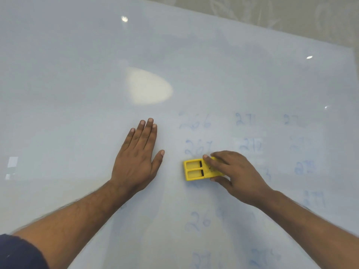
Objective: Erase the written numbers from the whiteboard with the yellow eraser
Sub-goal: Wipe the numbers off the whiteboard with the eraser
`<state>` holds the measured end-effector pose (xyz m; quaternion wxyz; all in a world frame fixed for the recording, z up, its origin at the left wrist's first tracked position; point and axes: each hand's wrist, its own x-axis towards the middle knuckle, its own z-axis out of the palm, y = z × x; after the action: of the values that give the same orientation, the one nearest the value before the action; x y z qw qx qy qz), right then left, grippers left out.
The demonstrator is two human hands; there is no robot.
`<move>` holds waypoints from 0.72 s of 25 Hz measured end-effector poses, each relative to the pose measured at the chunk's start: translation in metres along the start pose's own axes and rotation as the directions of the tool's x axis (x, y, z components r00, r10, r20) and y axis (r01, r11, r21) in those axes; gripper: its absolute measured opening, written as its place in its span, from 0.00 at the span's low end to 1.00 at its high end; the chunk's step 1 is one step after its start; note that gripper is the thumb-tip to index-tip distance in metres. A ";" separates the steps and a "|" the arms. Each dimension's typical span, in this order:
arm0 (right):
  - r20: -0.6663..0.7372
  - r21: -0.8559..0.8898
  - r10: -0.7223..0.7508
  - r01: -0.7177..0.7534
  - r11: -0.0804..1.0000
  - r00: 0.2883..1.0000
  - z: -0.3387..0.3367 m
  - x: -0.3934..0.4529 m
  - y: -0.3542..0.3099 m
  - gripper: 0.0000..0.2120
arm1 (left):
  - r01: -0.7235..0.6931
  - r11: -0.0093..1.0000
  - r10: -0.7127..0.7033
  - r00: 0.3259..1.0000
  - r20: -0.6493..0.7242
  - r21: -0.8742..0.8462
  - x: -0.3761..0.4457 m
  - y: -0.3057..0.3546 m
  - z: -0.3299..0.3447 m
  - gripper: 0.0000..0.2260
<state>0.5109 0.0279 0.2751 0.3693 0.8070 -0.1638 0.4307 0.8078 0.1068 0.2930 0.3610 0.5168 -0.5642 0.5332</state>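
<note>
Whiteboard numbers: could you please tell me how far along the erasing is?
Done: the whiteboard shows no writing on its left part. In hand: the right hand grips the yellow eraser on the board, just below a faint 267, while the left hand lies flat. Left: faint blue numbers remain above, right of and below the eraser.

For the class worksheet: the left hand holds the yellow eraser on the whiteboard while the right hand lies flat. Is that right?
Hands are swapped. In the head view the right hand holds the yellow eraser on the whiteboard; the left hand lies flat.
</note>
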 end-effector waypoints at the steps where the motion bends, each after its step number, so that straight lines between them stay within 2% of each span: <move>1: 0.007 -0.011 -0.015 0.015 1.000 1.000 0.004 -0.001 0.000 0.26 | 0.008 1.000 -0.008 1.000 -0.002 0.002 0.005 0.002 0.002 0.31; 13: -0.163 0.054 0.045 -0.037 0.998 0.986 0.010 0.054 0.017 0.27 | 0.028 0.995 -0.023 0.998 -0.051 0.099 0.018 0.008 0.025 0.30; 15: -0.151 0.060 0.010 -0.001 0.998 0.989 0.014 0.049 0.015 0.27 | 0.032 0.994 -0.027 0.999 -0.046 0.100 0.018 0.008 0.024 0.30; 18: -0.103 0.012 -0.123 0.125 0.992 0.987 0.018 0.027 0.022 0.26 | 0.053 0.992 -0.050 0.998 -0.031 0.110 0.016 0.009 0.023 0.30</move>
<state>0.5240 0.0011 0.3004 0.3958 0.7960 -0.0905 0.4489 0.7991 0.0806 0.3019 0.3534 0.5429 -0.5149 0.5614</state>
